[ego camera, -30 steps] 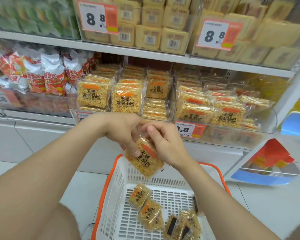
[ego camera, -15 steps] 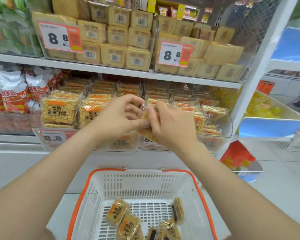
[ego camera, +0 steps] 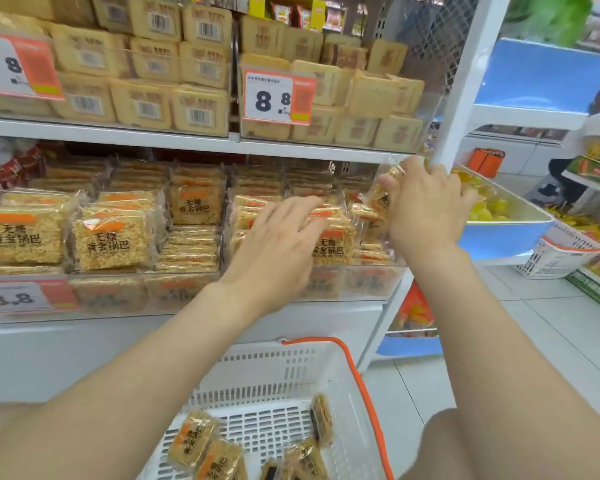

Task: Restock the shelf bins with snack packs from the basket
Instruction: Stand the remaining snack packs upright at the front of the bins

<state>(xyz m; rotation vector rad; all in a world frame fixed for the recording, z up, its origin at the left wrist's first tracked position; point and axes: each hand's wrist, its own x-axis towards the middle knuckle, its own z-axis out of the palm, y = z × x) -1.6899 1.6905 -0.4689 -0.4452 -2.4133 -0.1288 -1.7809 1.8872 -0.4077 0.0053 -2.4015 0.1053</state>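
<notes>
The right hand (ego camera: pixel 426 209) holds one snack pack (ego camera: pixel 383 195) up at the right end of the shelf bin (ego camera: pixel 361 282), close to the white post (ego camera: pixel 465 81). Its fingers are curled round the pack. The pack is tilted and not yet down in the bin. The left hand (ego camera: pixel 278 244) is well apart from the right one. It lies flat with straight fingers on the stacked packs (ego camera: pixel 333 244) in the middle of the bin and grips nothing.

The pack looks very light. It is a flat square of puffed rice in a thin clear wrapper. The wrapper looks shiny and probably slips a bit, and it will crinkle. The rice square inside looks stiff and crisp, so I think it can crack or crumble if squeezed hard or bent.

The best place to hold it is by its two flat faces or by the edges, with a soft grip. It should be laid down, not pushed in.

More loose packs (ego camera: pixel 193 438) lie in the white basket (ego camera: pixel 257 372) below, so much of the job is left.
</notes>
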